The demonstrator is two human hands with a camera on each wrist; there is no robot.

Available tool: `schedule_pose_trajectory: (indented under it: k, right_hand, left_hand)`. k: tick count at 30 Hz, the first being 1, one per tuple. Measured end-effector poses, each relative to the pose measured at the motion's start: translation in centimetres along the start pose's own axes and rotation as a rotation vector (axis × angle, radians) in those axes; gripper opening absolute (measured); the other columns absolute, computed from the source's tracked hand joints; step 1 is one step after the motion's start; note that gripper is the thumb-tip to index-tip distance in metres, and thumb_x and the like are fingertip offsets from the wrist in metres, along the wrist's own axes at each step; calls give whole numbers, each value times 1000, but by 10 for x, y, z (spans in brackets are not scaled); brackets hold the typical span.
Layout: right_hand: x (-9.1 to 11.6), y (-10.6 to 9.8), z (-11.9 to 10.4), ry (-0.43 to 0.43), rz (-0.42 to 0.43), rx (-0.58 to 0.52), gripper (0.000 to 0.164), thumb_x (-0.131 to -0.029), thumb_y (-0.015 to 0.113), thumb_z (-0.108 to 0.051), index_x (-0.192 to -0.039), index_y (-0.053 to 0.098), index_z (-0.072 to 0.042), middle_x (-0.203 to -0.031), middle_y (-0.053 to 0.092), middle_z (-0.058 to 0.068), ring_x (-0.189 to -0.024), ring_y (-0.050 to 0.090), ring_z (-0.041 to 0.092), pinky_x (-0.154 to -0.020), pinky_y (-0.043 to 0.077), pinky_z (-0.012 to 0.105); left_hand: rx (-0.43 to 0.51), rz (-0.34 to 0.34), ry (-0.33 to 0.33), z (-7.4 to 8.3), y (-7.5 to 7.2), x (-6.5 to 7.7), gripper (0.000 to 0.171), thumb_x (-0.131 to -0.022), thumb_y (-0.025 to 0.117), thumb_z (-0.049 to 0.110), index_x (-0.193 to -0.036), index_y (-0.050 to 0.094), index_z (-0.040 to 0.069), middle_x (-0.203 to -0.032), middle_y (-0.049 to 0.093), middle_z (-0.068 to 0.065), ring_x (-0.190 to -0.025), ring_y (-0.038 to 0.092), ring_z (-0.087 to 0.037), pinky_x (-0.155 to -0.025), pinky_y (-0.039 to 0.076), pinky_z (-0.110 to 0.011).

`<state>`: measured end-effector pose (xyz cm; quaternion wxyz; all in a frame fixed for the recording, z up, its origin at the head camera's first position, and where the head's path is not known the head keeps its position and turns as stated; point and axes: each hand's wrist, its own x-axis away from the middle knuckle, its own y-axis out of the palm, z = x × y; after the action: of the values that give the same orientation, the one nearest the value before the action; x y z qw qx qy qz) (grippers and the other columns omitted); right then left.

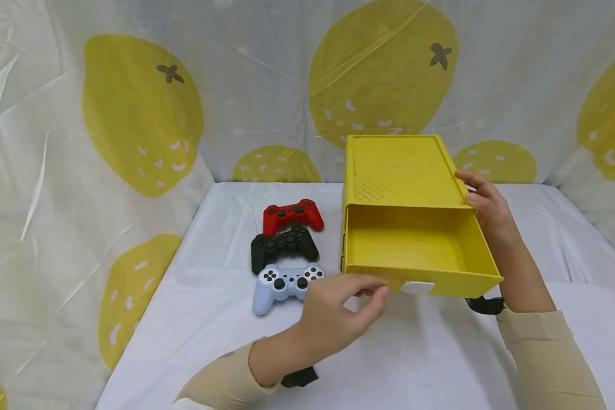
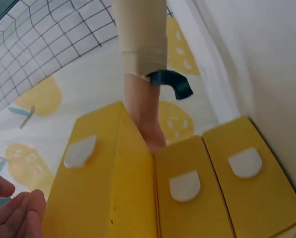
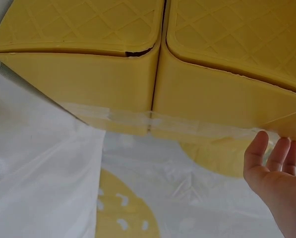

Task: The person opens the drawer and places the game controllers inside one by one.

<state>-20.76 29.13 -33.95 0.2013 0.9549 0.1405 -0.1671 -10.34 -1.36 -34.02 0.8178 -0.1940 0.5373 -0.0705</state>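
Drawer (image 1: 453,286) out, left hand (image 1: 333,313) free

My left hand, loosely curled, holds nothing before the cabinet (image 1: 400,171); whether it touches, I can't quite tell. My right hand (image 1: 492,213) rests relaxed fingers on the cabinet's right side. Left of it lie red (image 1: 289,215), black (image 1: 284,245) and blue controllers (image 1: 290,286). Opening looks done; the next move wants the cabinet steady.

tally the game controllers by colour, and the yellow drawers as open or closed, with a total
red game controller: 1
black game controller: 1
light blue game controller: 1
open yellow drawer: 1
closed yellow drawers: 2
total: 6
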Motion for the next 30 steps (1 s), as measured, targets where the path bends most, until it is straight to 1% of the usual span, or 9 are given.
schedule_pose_trajectory:
  k: [4,6,8,13,16,20,23,27,30]
  right_hand:
    - [0,0,0,-14,19,33,37,-102,39,-8,-138,46,-7,-126,48,9,-101,59,14,-86,52,22]
    - [0,1,1,-17,37,59,36,-102,40,-8,-138,47,-8,-126,48,9,-100,59,14,-85,52,22]
    - [0,1,0,-17,46,70,36,-102,40,-9,-138,47,-8,-126,48,9,-100,58,14,-85,52,22]
    - [0,1,-1,-4,47,68,37,-102,40,-9,-139,45,-8,-127,46,10,-100,58,14,-84,52,22]
    - [0,1,-3,17,45,65,37,-102,38,-9,-139,45,-9,-127,46,8,-101,58,14,-85,52,22]
    - [0,1,-3,28,49,72,37,-102,38,-10,-138,44,-10,-128,45,8,-101,58,13,-85,52,22]
    - [1,1,-3,22,52,74,37,-102,38,-9,-138,44,-9,-128,45,8,-101,58,13,-85,52,22]
    - [1,2,-2,26,49,63,37,-102,38,-9,-139,44,-9,-128,46,8,-101,59,14,-85,52,23]
    - [2,2,-2,30,48,56,37,-102,38,-9,-139,45,-10,-129,46,8,-102,58,14,-85,52,23]
  left_hand:
    - [24,80,15,-18,-22,3,19,-94,59,13,-87,73,3,-76,71,-3,-66,66,-9,-67,52,-16]
    - [14,101,-32,-32,-32,7,19,-94,58,12,-86,72,2,-75,70,-3,-66,65,-11,-66,53,-19]
    - [10,110,-141,-47,-43,9,16,-92,60,9,-85,73,2,-75,70,-3,-65,65,-12,-65,54,-22]
    - [36,93,-588,-92,-66,12,13,-91,64,10,-86,74,3,-77,72,-3,-70,68,-15,-64,53,-22]
    - [8,65,-788,-122,-78,12,18,-93,63,16,-90,74,2,-80,73,-8,-74,67,-19,-63,50,-23]
    - [-96,3,-919,-165,-91,11,26,-94,60,22,-98,73,0,-86,73,-13,-77,64,-22,-63,46,-28]
    - [-133,-51,-998,-193,-99,9,30,-95,58,23,-104,72,-2,-92,72,-16,-83,63,-26,-70,47,-34]
    - [-40,-65,-1125,-218,-103,7,32,-97,56,23,-109,70,-4,-101,70,-20,-89,64,-27,-80,48,-35]
    - [40,-50,-1206,-232,-103,7,34,-98,56,23,-112,68,-5,-107,68,-21,-90,66,-26,-80,50,-29]
